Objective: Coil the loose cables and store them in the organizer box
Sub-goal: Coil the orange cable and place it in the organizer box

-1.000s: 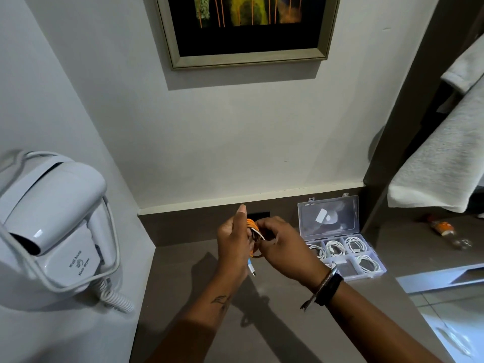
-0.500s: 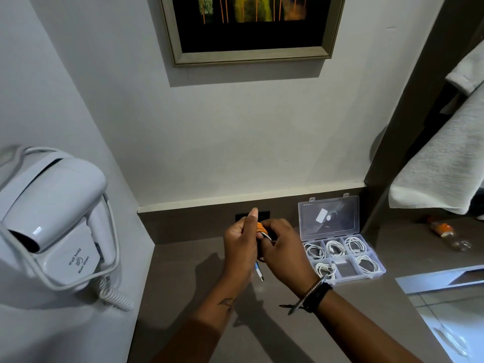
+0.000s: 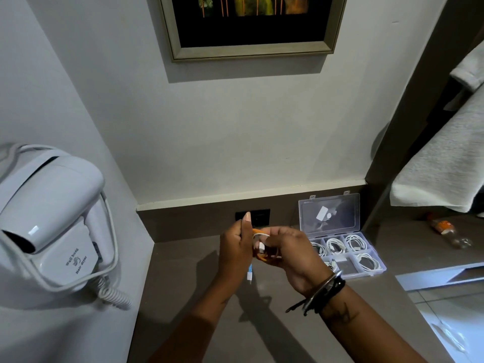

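Much of the orange-and-white coiled cable point(image 3: 262, 244) is lying hidden between the two hands, so the number of loops is hard to make out; only an orange arc, a white strand and a small white plug are showing in the gap. The left hand point(image 3: 235, 251) is gripping the coil from the left, its fingers closed on it and the thumb sticking straight up. The right hand point(image 3: 293, 254) is curling over the coil from the right, fingers clamped on it too. A short blue-and-white connector end point(image 3: 250, 273) is dangling below the left hand, above the dark brown tabletop point(image 3: 188, 289).

To the right of the hands, the clear plastic organizer box point(image 3: 381, 268) is sitting open on the tabletop, its lid point(image 3: 329, 213) propped upright against the wall. Three rear compartments are each holding a coiled white cable point(image 3: 355, 242); the front right one is holding another. The front compartments nearest the right wrist are partly blocked, and their contents are unclear.

A white wall-mounted hair dryer point(image 3: 52, 218) is hanging at the left, cut off by the picture's edge.
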A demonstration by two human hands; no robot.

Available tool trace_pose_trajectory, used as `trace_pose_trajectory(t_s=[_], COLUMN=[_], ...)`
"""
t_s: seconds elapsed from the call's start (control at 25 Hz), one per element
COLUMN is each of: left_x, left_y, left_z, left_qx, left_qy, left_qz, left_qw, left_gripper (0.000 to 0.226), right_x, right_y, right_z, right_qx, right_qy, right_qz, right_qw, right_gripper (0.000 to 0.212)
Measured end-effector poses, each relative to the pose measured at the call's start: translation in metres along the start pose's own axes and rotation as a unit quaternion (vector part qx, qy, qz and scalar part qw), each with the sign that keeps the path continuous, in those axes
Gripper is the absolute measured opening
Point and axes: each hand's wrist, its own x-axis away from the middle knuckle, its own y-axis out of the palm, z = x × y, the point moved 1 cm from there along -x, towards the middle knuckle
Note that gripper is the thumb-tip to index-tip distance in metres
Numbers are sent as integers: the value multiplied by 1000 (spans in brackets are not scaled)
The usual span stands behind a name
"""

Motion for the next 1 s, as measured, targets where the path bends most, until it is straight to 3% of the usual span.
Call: trace_pose_trajectory(t_s=[0.08, 0.16, 0.24, 0.36, 0.44, 0.52, 0.64, 0.72, 0.88, 1.0], left_x=[4, 4, 3, 1, 1, 4, 14, 24, 38, 33], left_y=[4, 14, 30, 61, 88, 115, 165, 197, 231, 250], left_z=[-6, -10, -14, -24, -30, -37, -46, -52, -74, -91], left_qx=[-14, -38, -46, -75, -67, -28, 52, 72, 45, 18], left_qy=[3, 3, -21, -53, -75, -107, -177, -190, -202, -287], left_qz=[-1, 8, 3, -13, -28, -35, -63, -92, -158, -200], left_qw=[1000, 999, 999, 996, 995, 993, 981, 975, 965, 937], left_gripper=[52, 53, 54, 57, 58, 57, 46, 35, 23, 29], right_x=[-1, 0, 2, -2, -7, -12, -27, -43, -73, -96], right_y=[-8, -17, -29, -58, -83, -110, -158, -194, -252, -280], right_z=[-1, 2, 5, 12, 15, 22, 38, 50, 76, 99], right_qx=[-24, -9, 107, 341, 415, 396, 308, 283, 275, 288], right_qy=[36, 18, -48, -139, -187, -195, -127, -91, -65, -45], right_qz=[-43, -50, -27, 63, 94, 108, 175, 212, 258, 251], right_qw=[998, 999, 993, 928, 885, 891, 927, 931, 924, 923], right_gripper=[19, 17, 9, 17, 21, 23, 24, 29, 35, 40])
